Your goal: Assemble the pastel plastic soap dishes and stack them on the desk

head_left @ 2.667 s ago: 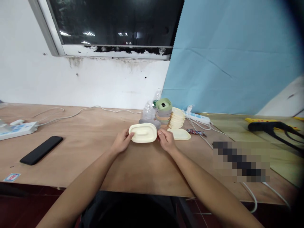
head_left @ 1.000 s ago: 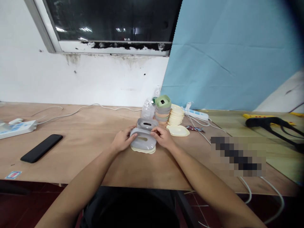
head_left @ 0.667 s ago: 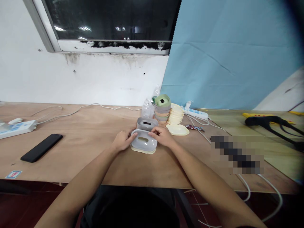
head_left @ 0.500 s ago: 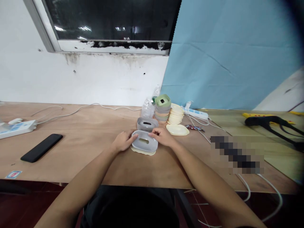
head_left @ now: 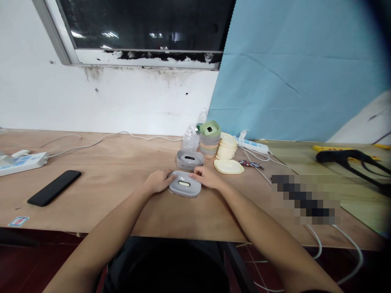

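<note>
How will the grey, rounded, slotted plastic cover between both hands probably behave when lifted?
The grey cover seems stiff: its rim curves evenly. Low and wide, it should hardly roll. The pale yellow piece showing in its slot may come along.

1 grey cover (flat, slotted)

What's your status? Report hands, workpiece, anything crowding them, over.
Left hand and right hand: on opposite sides of the glossy grey rounded plastic tray. Tray: flat, cream ridge showing through its slot. Just beyond: another slotted grey plastic tray.
</note>
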`<action>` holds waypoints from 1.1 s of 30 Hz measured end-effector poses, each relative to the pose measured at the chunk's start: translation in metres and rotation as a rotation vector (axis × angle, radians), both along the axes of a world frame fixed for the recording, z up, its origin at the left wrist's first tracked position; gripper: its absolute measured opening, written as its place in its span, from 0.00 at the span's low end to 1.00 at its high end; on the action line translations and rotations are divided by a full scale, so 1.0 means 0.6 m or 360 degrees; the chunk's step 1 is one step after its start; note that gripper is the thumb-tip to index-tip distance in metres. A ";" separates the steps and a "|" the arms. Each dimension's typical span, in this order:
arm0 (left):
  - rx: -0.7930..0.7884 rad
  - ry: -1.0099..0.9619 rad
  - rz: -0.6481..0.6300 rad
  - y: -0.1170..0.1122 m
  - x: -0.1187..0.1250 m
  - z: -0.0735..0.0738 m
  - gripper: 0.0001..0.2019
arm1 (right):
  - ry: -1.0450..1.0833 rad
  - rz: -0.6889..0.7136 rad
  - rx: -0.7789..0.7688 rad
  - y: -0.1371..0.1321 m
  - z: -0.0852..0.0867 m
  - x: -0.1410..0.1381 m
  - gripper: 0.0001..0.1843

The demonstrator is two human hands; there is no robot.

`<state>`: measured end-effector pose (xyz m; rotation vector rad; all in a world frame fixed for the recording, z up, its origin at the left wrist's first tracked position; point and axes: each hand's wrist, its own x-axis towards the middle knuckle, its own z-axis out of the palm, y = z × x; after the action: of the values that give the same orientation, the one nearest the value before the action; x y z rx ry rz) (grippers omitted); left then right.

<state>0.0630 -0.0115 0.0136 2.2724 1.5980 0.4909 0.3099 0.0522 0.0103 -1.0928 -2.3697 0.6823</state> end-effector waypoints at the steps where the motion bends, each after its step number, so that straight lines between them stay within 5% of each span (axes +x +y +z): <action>1: -0.0002 -0.0009 0.0016 0.001 0.000 0.000 0.27 | 0.0003 -0.0001 -0.0001 0.000 0.000 0.000 0.24; 11: -0.0048 -0.0018 0.0099 0.003 -0.001 -0.005 0.23 | -0.0044 0.0095 -0.0021 0.001 -0.006 -0.002 0.27; 16: -0.0024 -0.0041 0.0095 0.004 -0.001 -0.008 0.21 | -0.0009 0.0003 0.0168 -0.002 -0.006 -0.003 0.24; 25: -0.0013 -0.0050 0.0261 0.008 -0.017 -0.006 0.20 | 0.0624 -0.0680 0.0713 0.026 0.037 0.029 0.18; 33: 0.0004 -0.0052 0.0326 0.015 -0.016 -0.018 0.26 | 0.0433 -0.0731 0.0971 0.116 0.111 -0.015 0.12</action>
<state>0.0533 -0.0022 0.0026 2.1016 1.8242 0.5774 0.3006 0.1215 0.0766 -1.1103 -1.8066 -0.0595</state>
